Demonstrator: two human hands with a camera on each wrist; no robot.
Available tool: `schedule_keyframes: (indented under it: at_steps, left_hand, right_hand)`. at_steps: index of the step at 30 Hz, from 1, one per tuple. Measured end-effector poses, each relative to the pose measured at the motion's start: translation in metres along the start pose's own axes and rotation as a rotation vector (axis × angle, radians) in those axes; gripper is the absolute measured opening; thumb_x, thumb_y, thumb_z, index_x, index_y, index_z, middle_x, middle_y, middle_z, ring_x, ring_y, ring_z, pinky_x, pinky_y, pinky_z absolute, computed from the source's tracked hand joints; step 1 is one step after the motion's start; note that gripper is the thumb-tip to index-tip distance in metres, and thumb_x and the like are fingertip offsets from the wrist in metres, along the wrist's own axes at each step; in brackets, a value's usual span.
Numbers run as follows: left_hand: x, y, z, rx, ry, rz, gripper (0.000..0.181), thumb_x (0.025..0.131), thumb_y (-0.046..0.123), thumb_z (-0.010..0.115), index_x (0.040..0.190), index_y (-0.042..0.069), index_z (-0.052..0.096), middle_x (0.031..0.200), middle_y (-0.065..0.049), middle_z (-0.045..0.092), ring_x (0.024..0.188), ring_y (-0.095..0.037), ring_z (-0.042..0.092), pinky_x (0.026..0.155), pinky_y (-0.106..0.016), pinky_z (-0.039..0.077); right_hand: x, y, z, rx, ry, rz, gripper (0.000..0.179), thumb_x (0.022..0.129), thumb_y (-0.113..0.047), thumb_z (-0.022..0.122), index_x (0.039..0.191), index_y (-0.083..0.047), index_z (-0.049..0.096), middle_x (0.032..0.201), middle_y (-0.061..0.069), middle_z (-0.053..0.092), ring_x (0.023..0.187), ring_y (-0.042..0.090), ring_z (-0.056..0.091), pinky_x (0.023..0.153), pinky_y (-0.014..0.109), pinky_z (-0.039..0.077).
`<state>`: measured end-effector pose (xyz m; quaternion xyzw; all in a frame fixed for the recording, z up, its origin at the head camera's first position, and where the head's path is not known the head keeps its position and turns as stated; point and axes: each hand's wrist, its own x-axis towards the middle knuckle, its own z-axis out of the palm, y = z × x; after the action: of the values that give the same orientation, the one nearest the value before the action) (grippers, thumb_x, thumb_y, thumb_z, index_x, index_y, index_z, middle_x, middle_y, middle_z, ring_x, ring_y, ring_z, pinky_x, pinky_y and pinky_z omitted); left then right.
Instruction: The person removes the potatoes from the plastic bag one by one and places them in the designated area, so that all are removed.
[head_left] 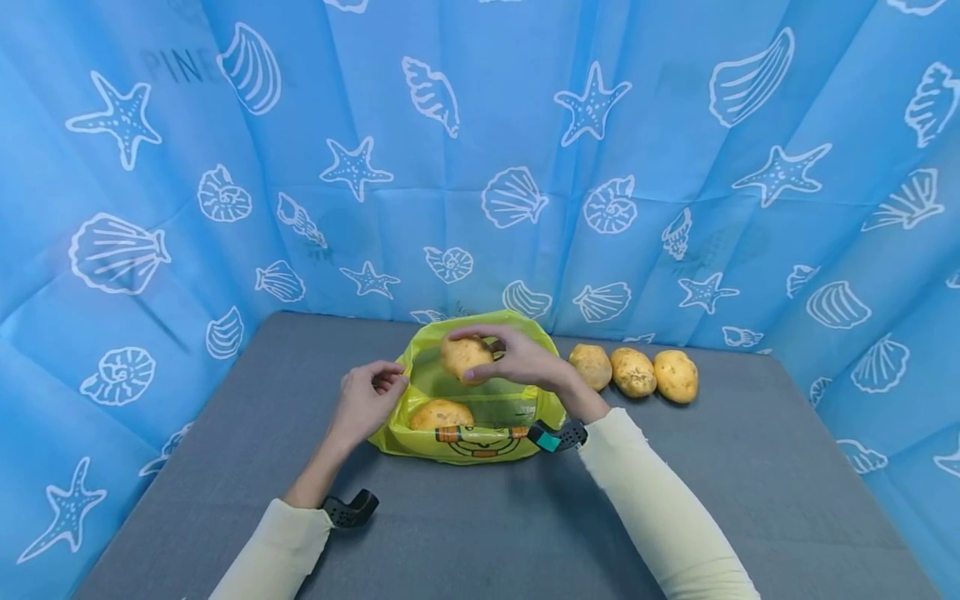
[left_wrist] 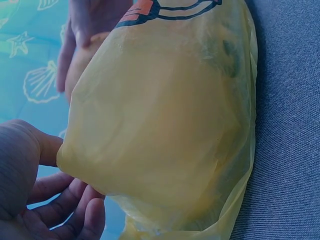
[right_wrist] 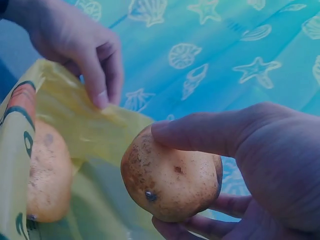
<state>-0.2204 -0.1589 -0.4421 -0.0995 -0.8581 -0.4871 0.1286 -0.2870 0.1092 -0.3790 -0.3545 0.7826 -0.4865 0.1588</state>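
While the held potato [head_left: 461,354] is at the open mouth of the bag [head_left: 427,447], we see the right grip [head_left: 517,354] spread only as wide as the potato, thumb on one side and fingers on the other. We cannot tell how high it is above the bag's floor. Inside the bag, a second potato [head_left: 442,412] lies near the front wall. The left grip [head_left: 367,400] is nearly closed, pinching the bag's rim between thumb and finger. We think that thin pinch is the weak point: if the film slipped out, the mouth could sag and the potato catch on the edge. Let go too high, it could knock the second potato or drag the soft wall down. Beyond the bag, three potatoes [head_left: 633,372] sit in a row on the bench [head_left: 465,533], and a blue curtain [head_left: 450,208] hangs behind.
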Motion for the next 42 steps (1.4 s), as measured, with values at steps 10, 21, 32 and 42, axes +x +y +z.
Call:
schedule_keyframes:
  at_steps: [10, 21, 32, 42]
  left_hand:
    - [0.000, 0.001, 0.000, 0.008, -0.002, 0.000, 0.017, 0.094, 0.009, 0.068, 0.106, -0.002, 0.073, 0.088, -0.007, 0.068, 0.077, -0.017, 0.061, 0.068, -0.024, 0.051]
    - [0.000, 0.002, -0.001, 0.005, -0.010, -0.009, 0.018, 0.095, 0.009, 0.067, 0.108, -0.002, 0.073, 0.089, -0.007, 0.068, 0.078, -0.018, 0.061, 0.069, -0.024, 0.051]
    - [-0.001, 0.000, -0.001, -0.001, 0.000, 0.011, 0.016, 0.094, 0.007, 0.069, 0.106, -0.003, 0.073, 0.087, -0.008, 0.068, 0.077, -0.018, 0.061, 0.068, -0.023, 0.051]
    - [-0.001, 0.002, -0.001, 0.011, -0.003, -0.010, 0.018, 0.095, 0.010, 0.067, 0.108, -0.002, 0.073, 0.089, -0.007, 0.068, 0.078, -0.017, 0.061, 0.069, -0.024, 0.052]
  right_hand:
    - [-0.038, -0.009, -0.027, 0.023, 0.100, 0.056, 0.059, 0.090, -0.014, 0.078, 0.145, -0.021, 0.057, 0.146, 0.000, 0.051, 0.111, 0.030, 0.060, 0.086, 0.045, 0.052]
    - [-0.078, -0.005, -0.052, 0.060, 0.180, 0.072, 0.062, 0.092, -0.015, 0.077, 0.149, -0.018, 0.053, 0.156, 0.002, 0.043, 0.138, 0.033, 0.044, 0.106, 0.056, 0.040]
    - [-0.113, 0.001, -0.074, 0.025, 0.272, 0.095, 0.061, 0.095, -0.014, 0.073, 0.151, -0.015, 0.049, 0.158, 0.005, 0.040, 0.141, 0.034, 0.039, 0.105, 0.052, 0.040]
    - [-0.145, 0.005, -0.094, 0.009, 0.373, 0.138, 0.060, 0.097, -0.011, 0.070, 0.152, -0.013, 0.046, 0.157, 0.008, 0.039, 0.132, 0.032, 0.045, 0.091, 0.028, 0.050]
